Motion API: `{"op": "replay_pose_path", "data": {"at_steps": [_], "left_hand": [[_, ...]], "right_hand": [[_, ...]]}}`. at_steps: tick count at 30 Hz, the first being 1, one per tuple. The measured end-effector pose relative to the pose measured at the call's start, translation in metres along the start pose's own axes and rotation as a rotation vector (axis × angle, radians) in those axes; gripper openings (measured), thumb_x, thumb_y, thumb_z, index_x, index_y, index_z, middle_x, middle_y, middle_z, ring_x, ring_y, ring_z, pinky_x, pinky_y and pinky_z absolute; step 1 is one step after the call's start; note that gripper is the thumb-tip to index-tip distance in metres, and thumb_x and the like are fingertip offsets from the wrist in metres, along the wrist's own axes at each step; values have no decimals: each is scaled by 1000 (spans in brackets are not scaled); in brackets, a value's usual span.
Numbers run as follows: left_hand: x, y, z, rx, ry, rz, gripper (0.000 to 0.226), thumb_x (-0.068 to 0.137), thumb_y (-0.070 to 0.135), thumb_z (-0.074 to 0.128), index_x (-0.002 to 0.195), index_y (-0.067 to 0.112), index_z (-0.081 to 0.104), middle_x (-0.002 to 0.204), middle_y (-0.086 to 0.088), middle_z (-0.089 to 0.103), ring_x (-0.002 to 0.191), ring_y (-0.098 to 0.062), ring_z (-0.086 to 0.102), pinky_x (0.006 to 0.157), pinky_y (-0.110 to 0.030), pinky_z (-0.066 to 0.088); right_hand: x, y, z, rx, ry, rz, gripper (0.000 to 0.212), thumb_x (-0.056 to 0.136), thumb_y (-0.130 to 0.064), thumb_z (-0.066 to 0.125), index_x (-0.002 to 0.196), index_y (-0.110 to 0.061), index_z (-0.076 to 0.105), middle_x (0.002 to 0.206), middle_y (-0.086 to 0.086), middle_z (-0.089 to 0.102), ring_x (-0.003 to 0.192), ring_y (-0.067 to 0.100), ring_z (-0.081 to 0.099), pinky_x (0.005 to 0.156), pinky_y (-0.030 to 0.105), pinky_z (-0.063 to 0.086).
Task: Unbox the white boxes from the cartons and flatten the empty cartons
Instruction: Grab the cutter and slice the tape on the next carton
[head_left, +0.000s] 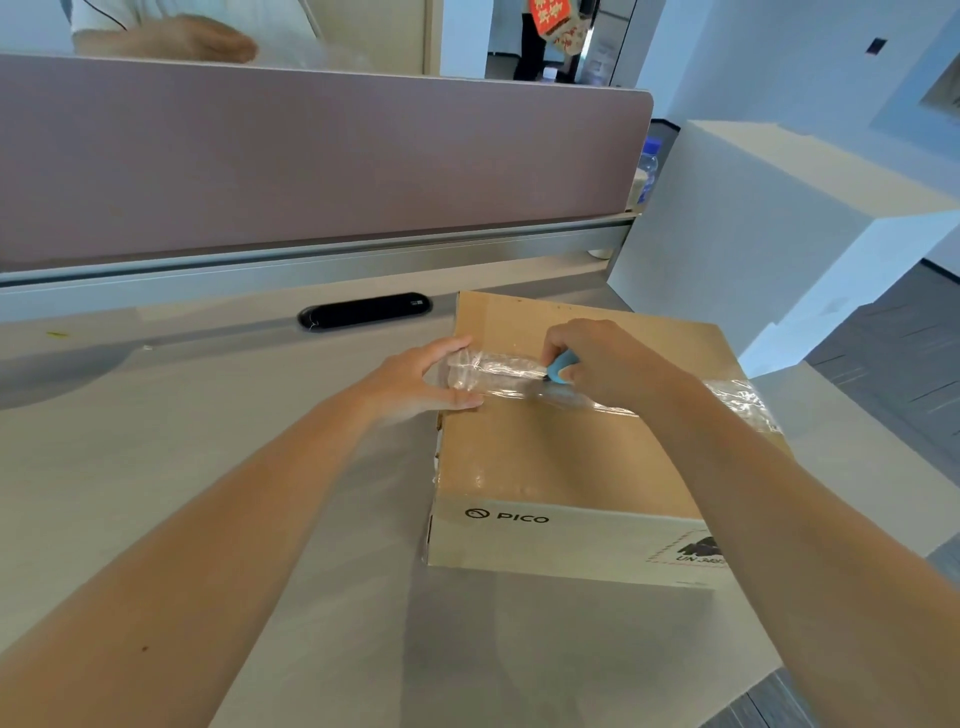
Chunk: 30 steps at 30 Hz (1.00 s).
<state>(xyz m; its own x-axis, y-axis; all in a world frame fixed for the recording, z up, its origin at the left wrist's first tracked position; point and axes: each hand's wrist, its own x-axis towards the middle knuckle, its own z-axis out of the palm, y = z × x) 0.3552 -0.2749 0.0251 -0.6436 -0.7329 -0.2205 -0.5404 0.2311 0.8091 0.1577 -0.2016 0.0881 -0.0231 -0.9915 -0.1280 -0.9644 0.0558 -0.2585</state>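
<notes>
Setting: pale grey worktop (208, 467) backed by a mauve fabric divider panel (311, 156), with a black oval cable slot (363, 310) set into the surface near the divider.
Carton: brown cardboard carton (561, 457) printed "PICO" on its near side sits closed on the worktop, right of centre, its flaps sealed.
Tape: strip of clear, wrinkled packing tape (498, 371) runs across the carton top from its left edge to its right edge.
Left hand: left hand (415, 379) rests at the carton's left edge, fingers straight, thumb and forefinger spread to either side of the tape end and pressing on the top.
Right hand: right hand (597, 364) has its grip curled around a small light-blue cutter (561, 370), whose tip meets the tape near the middle of the carton top.
Beyond: tall white block (753, 234) stands past the carton's far right corner; a clear plastic bottle (647, 171) shows behind it.
</notes>
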Motion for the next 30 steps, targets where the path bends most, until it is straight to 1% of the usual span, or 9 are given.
{"op": "replay_pose_path", "data": {"at_steps": [6,9,12,16,21,23,26,28,30], "left_hand": [[1,31,-3,408,96,-11,79,75,39,72,142,24,34,156,-4,8,144,-23,3,114,-41,12],[3,56,10,525,99,102,79,75,45,71,139,14,38,151,-7,21,140,-23,14,111,-34,17],[7,63,31,586,68,129,86,75,56,65,144,18,30,154,-5,19,141,-20,13,113,-33,13],[11,56,41,732,111,150,93,61,84,44,131,24,42,136,3,40,125,-17,34,105,-33,24],[13,50,41,746,161,208,103,51,89,25,131,26,41,129,8,41,121,-16,36,104,-33,26],[13,50,42,752,168,210,108,46,88,19,132,25,41,133,8,41,123,-16,36,105,-34,26],[11,54,42,746,144,188,108,48,88,26,134,24,40,136,6,40,127,-16,33,107,-33,24],[8,59,42,760,114,136,94,62,82,46,135,21,39,137,4,40,128,-17,33,108,-33,24],[10,69,44,812,128,94,79,70,73,52,126,18,44,129,1,45,120,-19,39,104,-35,29]], "right_hand": [[-11,6,0,40,75,2,25,87,0,51,105,-12,64,113,4,59,103,19,51,79,21,35],[-12,5,1,-10,90,-8,29,89,-2,51,112,-13,63,117,7,56,108,22,51,82,22,36],[-12,6,4,-2,125,1,30,90,-3,51,115,-15,63,116,9,52,106,24,51,77,21,34],[-10,10,10,6,122,-17,29,89,-2,51,114,-14,61,113,10,51,104,24,49,76,21,33],[-16,25,5,-51,86,-30,23,87,-8,59,109,-13,60,98,4,42,104,23,46,76,23,32],[-20,33,2,-66,80,-24,23,88,-2,54,108,-11,60,104,8,46,105,24,46,77,25,34],[-27,44,0,-86,83,-12,27,87,2,50,109,-10,60,112,10,49,106,25,45,78,25,34],[-33,54,-5,-95,76,0,27,87,0,51,110,-9,60,113,11,50,105,25,46,78,23,33],[-39,64,-9,-102,67,8,25,88,-3,53,111,-9,60,114,12,50,105,25,46,77,22,32]]}}
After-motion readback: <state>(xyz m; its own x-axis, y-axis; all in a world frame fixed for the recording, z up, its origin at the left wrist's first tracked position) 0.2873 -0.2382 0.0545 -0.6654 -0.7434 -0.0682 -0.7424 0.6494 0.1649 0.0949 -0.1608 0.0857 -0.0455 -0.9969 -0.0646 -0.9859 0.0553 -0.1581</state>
